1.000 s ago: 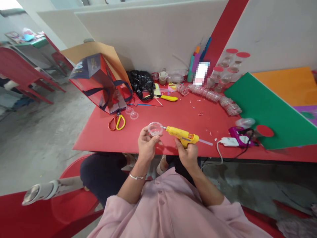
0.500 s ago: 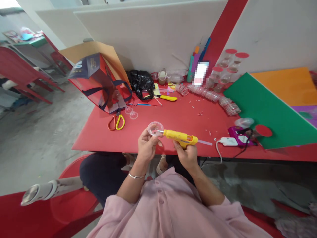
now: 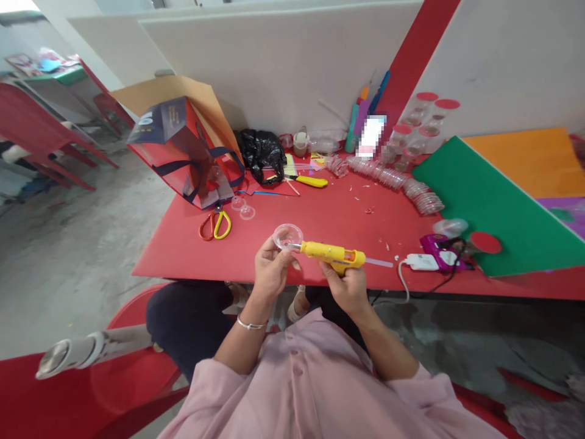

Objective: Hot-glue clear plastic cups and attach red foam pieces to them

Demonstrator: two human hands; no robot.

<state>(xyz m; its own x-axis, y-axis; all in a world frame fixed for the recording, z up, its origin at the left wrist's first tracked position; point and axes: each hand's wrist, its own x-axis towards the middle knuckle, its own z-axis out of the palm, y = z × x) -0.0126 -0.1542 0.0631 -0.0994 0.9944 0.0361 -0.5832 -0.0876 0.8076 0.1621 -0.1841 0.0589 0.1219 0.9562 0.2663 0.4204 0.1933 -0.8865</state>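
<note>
Between the thumb and fingers of my left hand (image 3: 272, 266) is a small clear plastic cup (image 3: 287, 234), its round rim tilted up toward me. My right hand (image 3: 346, 286) is wrapped round the grip of a yellow hot glue gun (image 3: 326, 251), which points left. The gun's metal nozzle reaches to the inside of the cup; whether it touches the plastic I cannot tell. A translucent glue stick (image 3: 379, 262) pokes out of the gun's back end. Both hands are above the front edge of the red table (image 3: 183, 256).
Scissors (image 3: 214, 225) and small clear plastic pieces (image 3: 247, 212) lie left. Behind are a paper bag (image 3: 169, 164), a black plastic bag (image 3: 261, 152), a yellow-handled cutter (image 3: 311, 182) and a row of stacked clear cups (image 3: 388, 177). A power adapter (image 3: 423, 261) and green board (image 3: 498, 207) are right.
The glue gun's nozzle has dipped slightly and sits a little farther inside the cup. Both hands keep their holds and have hardly moved.
</note>
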